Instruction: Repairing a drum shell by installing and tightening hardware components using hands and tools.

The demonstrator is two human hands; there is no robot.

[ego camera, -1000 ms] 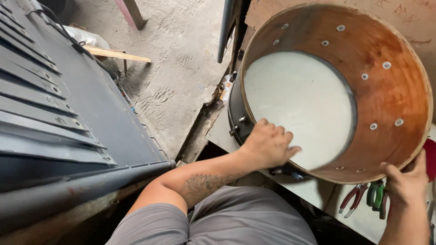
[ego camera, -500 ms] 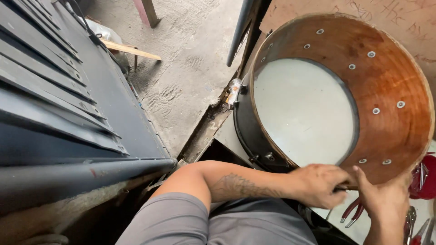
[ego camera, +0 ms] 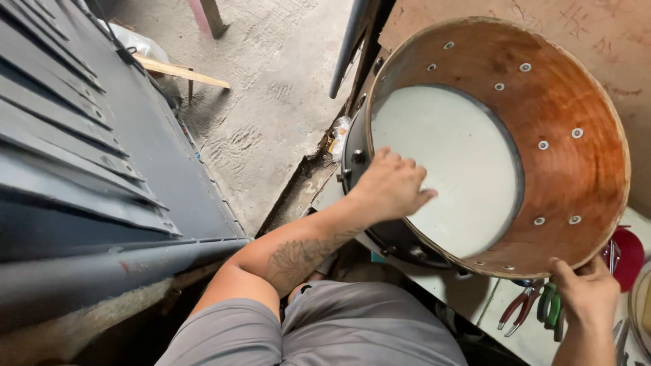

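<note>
Tilting toward the camera, the drum shell (ego camera: 542, 135) rests on the white counter (ego camera: 468, 291) with its open end up — a brown wooden wall dotted with round metal washers, and a white drumhead (ego camera: 461, 163) closing its far end. Nothing lies inside the shell except the left hand (ego camera: 393, 186), which reaches over the near rim with fingers loosely curled and fingertips on or just above the drumhead; it grips nothing. The right hand (ego camera: 586, 291) sits at the shell's lower right rim, fingers hooked over the wooden edge and closed on it. Just below that rim, red-handled pliers (ego camera: 515, 308) and a green-handled tool (ego camera: 549, 308) lie on the counter, with a red round thing (ego camera: 627, 254) to the shell's right. Behind the shell stands a brown board (ego camera: 610, 41). Left of the shell — concrete floor (ego camera: 271, 102), then a dark ribbed metal panel (ego camera: 88, 169).
</note>
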